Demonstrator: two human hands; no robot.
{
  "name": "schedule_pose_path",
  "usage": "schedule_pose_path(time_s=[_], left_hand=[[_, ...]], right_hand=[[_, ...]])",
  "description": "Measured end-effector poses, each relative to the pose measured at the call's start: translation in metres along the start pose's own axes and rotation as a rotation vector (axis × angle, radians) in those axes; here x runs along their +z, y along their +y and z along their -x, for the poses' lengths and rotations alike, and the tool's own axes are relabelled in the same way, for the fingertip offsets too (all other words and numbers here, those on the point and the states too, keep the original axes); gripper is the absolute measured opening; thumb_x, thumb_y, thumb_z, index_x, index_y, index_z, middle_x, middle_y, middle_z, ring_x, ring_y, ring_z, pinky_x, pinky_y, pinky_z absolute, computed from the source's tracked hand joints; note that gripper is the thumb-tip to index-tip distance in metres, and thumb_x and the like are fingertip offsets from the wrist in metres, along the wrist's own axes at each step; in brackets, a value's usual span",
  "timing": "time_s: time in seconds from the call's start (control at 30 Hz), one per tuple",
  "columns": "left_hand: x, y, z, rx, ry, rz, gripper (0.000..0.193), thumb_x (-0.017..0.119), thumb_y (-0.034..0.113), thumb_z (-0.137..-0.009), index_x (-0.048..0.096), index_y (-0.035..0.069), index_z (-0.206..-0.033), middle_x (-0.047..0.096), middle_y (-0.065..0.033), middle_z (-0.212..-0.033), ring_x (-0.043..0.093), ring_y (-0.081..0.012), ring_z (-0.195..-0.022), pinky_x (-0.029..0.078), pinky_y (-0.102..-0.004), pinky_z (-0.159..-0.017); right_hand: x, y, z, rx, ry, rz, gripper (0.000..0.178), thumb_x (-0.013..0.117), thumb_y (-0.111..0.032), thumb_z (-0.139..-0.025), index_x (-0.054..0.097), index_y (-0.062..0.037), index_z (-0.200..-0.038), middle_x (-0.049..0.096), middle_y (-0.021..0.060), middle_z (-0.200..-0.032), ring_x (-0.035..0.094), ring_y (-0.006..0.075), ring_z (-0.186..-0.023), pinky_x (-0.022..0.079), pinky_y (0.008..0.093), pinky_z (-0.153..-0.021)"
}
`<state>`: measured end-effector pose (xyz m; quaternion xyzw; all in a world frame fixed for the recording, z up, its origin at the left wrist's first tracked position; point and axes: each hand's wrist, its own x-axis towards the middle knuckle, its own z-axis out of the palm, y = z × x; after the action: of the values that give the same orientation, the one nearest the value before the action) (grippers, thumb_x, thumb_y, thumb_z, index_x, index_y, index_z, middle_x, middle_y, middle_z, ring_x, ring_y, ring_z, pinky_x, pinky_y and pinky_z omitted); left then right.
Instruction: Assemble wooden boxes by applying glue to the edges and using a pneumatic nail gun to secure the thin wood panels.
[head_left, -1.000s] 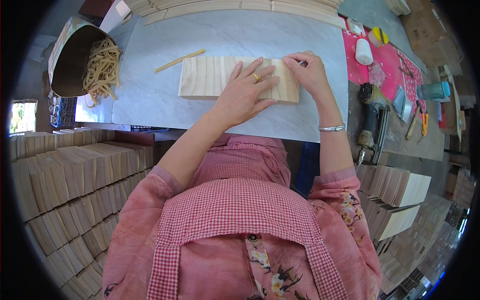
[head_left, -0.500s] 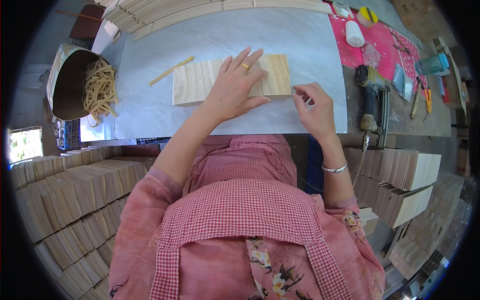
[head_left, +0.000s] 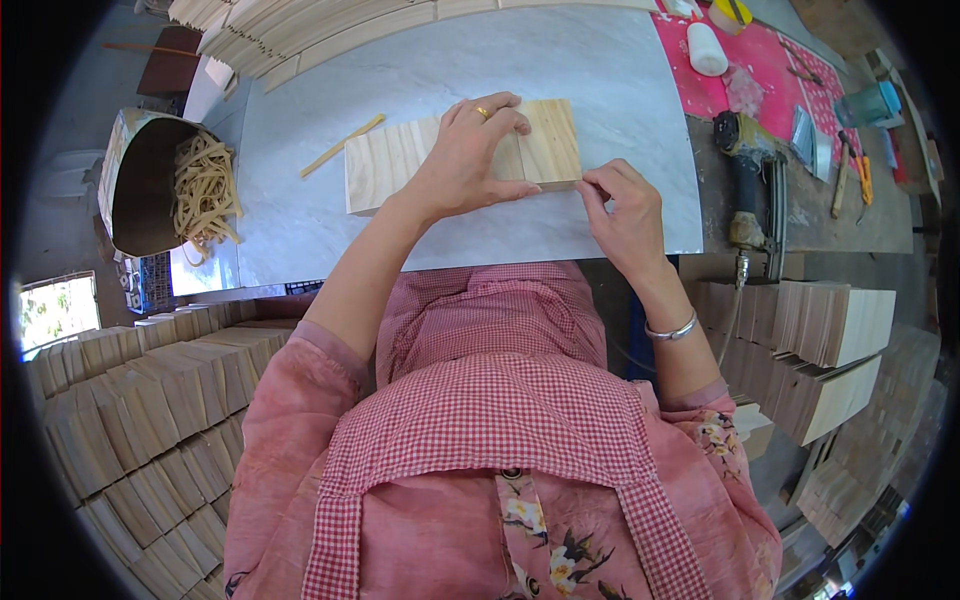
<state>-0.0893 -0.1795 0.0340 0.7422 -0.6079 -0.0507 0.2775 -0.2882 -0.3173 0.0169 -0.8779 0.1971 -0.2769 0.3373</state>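
Note:
On the marble-patterned tabletop lies a long, pale wooden block (head_left: 390, 160) with a seam across its right part. I cannot tell whether it is solid or a box. My left hand (head_left: 465, 155), with a ring on one finger, is over its middle, fingers bent on the top and thumb along the near edge. At the block's near right corner, my right hand (head_left: 628, 215) has thumb and forefinger pinched together; anything between them is too small to make out. Left of the block's far side rests a thin tan strip (head_left: 342, 147).
An open container (head_left: 150, 185) at left spills tan strips (head_left: 205, 190). Thin boards (head_left: 290, 40) are stacked along the back. To the right are a nail gun (head_left: 745, 180), a hammer (head_left: 841, 180) and a white bottle (head_left: 707, 50) on red cloth. Wooden pieces (head_left: 150, 400) are piled below on both sides.
My left fingers, spread before, have drawn in and bent over the block. My right hand has come from beside the block to its near right corner, its fingers closing.

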Motion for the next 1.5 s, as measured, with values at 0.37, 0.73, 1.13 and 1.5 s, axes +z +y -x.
schedule_pose_path(time_s=[0.37, 0.73, 1.13, 1.5], left_hand=[[-0.001, 0.001, -0.008, -0.026, -0.011, 0.047, 0.084, 0.091, 0.030, -0.060, 0.051, 0.010, -0.131, 0.055, -0.0096, -0.136, 0.050, -0.0304, -0.126, 0.034, -0.0442, -0.111], [-0.002, 0.002, -0.010, -0.023, 0.030, 0.079, 0.085, 0.091, 0.026, -0.058, 0.052, 0.010, -0.132, 0.057, -0.0098, -0.132, 0.052, -0.0304, -0.120, 0.038, -0.0432, -0.108], [-0.005, 0.001, -0.010, -0.008, 0.012, 0.036, 0.082, 0.090, 0.026, -0.060, 0.054, 0.009, -0.131, 0.058, -0.0106, -0.131, 0.053, -0.0317, -0.120, 0.041, -0.0420, -0.107], [-0.007, 0.000, -0.010, 0.000, -0.022, 0.008, 0.088, 0.091, 0.030, -0.062, 0.052, 0.008, -0.138, 0.055, -0.0127, -0.142, 0.051, -0.0327, -0.130, 0.039, -0.0425, -0.111]], right_hand=[[-0.001, 0.003, -0.002, -0.030, -0.010, -0.059, 0.006, 0.069, 0.003, -0.080, 0.067, -0.0014, -0.082, 0.059, 0.0064, -0.078, 0.055, 0.0230, -0.067, 0.046, 0.0325, -0.065], [0.001, -0.005, -0.002, -0.083, 0.036, 0.028, 0.006, 0.068, 0.004, -0.079, 0.066, -0.0008, -0.082, 0.059, 0.0068, -0.079, 0.056, 0.0233, -0.069, 0.046, 0.0328, -0.066], [0.002, 0.005, 0.000, 0.026, -0.052, -0.093, 0.006, 0.069, 0.003, -0.081, 0.066, -0.0012, -0.083, 0.060, 0.0071, -0.081, 0.055, 0.0221, -0.066, 0.047, 0.0323, -0.064], [0.008, 0.003, 0.012, 0.063, 0.078, -0.095, 0.007, 0.071, -0.001, -0.082, 0.066, -0.0016, -0.087, 0.059, 0.0075, -0.081, 0.056, 0.0230, -0.066, 0.047, 0.0337, -0.064]])
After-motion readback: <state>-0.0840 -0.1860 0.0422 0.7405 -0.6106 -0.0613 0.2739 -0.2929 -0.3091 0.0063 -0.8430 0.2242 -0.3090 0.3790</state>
